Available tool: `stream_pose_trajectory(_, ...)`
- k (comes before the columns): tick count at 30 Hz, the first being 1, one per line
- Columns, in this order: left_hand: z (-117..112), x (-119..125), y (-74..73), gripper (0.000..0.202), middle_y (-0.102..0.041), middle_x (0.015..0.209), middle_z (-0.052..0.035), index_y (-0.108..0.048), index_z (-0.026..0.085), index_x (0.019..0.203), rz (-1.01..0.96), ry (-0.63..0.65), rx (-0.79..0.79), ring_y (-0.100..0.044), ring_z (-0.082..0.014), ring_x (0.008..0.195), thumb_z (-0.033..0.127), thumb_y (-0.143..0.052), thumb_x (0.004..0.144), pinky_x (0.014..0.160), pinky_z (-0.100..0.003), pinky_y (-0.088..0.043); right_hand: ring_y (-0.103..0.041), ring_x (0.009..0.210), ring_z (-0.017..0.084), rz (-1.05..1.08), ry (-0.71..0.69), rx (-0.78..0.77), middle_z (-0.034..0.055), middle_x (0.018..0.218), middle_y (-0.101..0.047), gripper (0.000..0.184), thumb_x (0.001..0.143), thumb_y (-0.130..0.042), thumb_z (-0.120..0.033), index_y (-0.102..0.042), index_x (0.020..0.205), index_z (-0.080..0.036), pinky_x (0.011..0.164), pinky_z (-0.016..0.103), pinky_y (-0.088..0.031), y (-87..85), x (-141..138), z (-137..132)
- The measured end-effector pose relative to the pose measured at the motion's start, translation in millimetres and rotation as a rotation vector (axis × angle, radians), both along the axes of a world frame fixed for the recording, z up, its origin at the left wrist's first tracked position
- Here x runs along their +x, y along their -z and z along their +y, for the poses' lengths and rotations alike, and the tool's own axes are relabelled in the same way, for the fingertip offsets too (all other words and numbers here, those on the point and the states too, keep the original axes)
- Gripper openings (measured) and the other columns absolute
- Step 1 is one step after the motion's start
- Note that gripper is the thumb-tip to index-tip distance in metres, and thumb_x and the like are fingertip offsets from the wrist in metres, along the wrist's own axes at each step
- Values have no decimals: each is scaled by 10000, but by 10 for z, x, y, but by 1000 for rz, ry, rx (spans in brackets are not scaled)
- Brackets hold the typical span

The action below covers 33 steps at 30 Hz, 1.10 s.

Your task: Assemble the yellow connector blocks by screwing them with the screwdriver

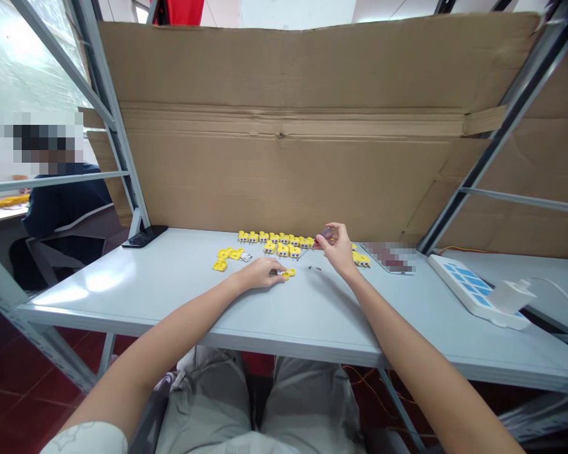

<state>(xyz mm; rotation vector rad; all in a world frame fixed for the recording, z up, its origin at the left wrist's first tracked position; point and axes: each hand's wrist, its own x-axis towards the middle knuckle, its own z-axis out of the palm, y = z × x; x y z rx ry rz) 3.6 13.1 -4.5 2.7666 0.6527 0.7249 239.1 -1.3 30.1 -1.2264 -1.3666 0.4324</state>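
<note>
My left hand (pixel 259 273) rests on the table with its fingers closed around a small yellow plastic part (pixel 288 273), which sticks out past the fingertips. Raised a little to the right, my right hand (pixel 339 251) pinches a dark-handled screwdriver (pixel 328 234); a thin metal shaft seems to slant from it down to the left. Between the hands lie a few tiny dark screws (pixel 314 268). Beyond them, several yellow plastic pieces (pixel 283 250) with dark openings stand in rows. Left of those are loose yellow parts (pixel 221 265) and a small white piece (pixel 246 257).
A tall cardboard panel (pixel 284 176) closes off the table's back edge. To the right lie a phone (pixel 390 257) and a white power strip (pixel 478 290) with a plugged-in charger (pixel 510 294). A dark flat object (pixel 145 236) sits back left; another person (pixel 69 198) sits beyond the frame.
</note>
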Motion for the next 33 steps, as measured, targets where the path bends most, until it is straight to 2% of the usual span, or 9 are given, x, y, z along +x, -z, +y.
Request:
stream_pose_trajectory(6,-5,-2,-4,286,-704,1017,-125,-693,131,1087,3,3,2,-654,-209,910,281,-630,852,848,-293,-478,-677,720,210,-30,-109,-29,19,797,-595,471,802,-566,-476,-359,1148,-233,706,366,-583,-56,-138,-90)
stream_pose_trajectory(12,-27,-2,-27,291,-701,1037,-123,-689,126,1097,21,-7,-5,-652,-204,928,276,-631,854,862,-283,-473,-662,616,195,90,-206,36,-41,680,-600,465,708,-672,-451,-411,1033,-246,642,389,-599,-42,-181,-92)
stream_pose_trajectory(19,-77,-12,-72,283,-699,1053,-108,-685,150,1107,26,-23,-13,-651,-200,943,277,-625,861,872,-278,-468,-650,536,190,148,-215,63,-63,619,-606,427,663,-702,-389,-444,975,-253,560,372,-593,-42,-162,-70)
stream_pose_trajectory(33,-125,-8,-107,281,-696,1066,-111,-683,138,1108,29,-26,-23,-649,-201,953,268,-619,867,884,-279,-464,-660,573,193,113,-197,62,-49,654,-608,445,670,-695,-424,-440,991,-252,592,378,-593,-20,-168,-62)
